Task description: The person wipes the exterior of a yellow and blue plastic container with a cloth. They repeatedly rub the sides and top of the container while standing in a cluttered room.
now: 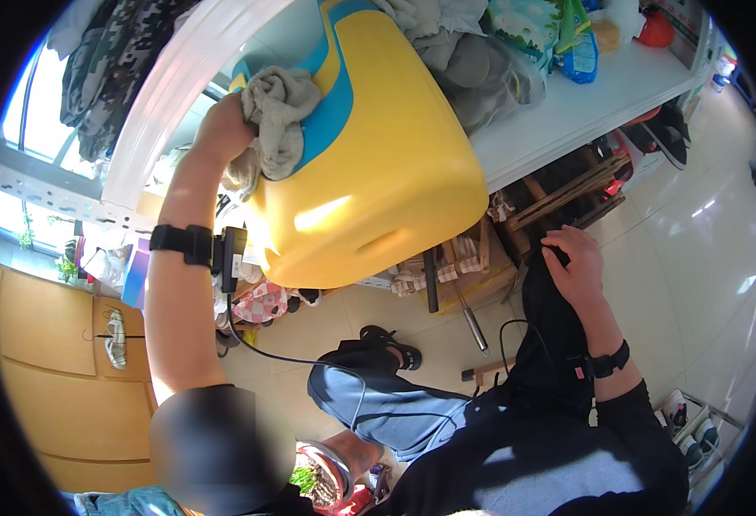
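Note:
My left hand [223,132] grips a crumpled grey-beige cloth [281,116] against the blue band on the side of a large yellow and blue plastic container [391,142]. The container stands tilted in view on a white shelf, its rounded yellow end towards me. Part of the fingers is hidden behind the cloth. My right hand [575,261] holds nothing and rests on my dark trouser leg near the knee, thumb apart from the loosely bent fingers. Each wrist wears a black strap, and a cable runs from the device on the left one.
On the white shelf [584,122] lie a clear plastic bag [494,84] and coloured packets [575,48]. Wooden pieces [568,193] and a metal-handled tool [475,329] are below. A potted plant [317,477] stands beside my leg; a shoe rack [700,432] is at right.

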`<state>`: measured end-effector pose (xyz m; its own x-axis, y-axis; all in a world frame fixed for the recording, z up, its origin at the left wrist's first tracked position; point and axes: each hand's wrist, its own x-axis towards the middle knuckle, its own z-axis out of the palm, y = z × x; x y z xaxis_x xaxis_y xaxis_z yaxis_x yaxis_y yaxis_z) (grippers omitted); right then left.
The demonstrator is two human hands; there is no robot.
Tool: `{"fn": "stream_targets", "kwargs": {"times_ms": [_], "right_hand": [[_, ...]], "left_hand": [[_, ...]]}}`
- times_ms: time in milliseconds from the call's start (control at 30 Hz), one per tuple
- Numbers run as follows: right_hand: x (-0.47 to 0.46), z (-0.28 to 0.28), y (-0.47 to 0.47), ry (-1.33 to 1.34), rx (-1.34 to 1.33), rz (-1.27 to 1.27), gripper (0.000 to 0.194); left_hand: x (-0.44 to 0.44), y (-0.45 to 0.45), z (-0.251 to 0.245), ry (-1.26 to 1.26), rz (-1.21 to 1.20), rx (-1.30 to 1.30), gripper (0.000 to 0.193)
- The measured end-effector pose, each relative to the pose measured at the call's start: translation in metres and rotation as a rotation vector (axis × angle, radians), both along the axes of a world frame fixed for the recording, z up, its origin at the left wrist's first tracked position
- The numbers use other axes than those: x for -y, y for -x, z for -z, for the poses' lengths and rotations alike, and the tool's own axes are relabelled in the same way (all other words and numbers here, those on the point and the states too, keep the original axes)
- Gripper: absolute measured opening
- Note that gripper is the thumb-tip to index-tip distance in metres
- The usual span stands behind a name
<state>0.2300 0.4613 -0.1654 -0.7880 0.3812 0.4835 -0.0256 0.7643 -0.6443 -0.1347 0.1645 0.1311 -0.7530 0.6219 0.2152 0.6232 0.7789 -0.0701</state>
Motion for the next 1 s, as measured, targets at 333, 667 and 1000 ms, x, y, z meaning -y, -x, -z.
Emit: {"fn": "stream_targets", "kwargs": {"times_ms": [333, 667, 1000], "right_hand": [[-0.006, -0.005, -0.002, 0.043, 0.095, 0.035, 0.017], [-0.013, -0.002, -0.005, 0.051, 0.060, 0.038, 0.017], [-0.018, 0.008, -0.014, 0.037, 0.002, 0.077, 0.015]], "left_hand": [[-0.008, 0.060, -0.007, 0.108, -0.091, 0.045, 0.045], [-0.028, 0.084, -0.005, 0.197, -0.239, -0.138, 0.043], [-0.010, 0.024, -0.013, 0.091, -0.174, -0.018, 0.047]]}}
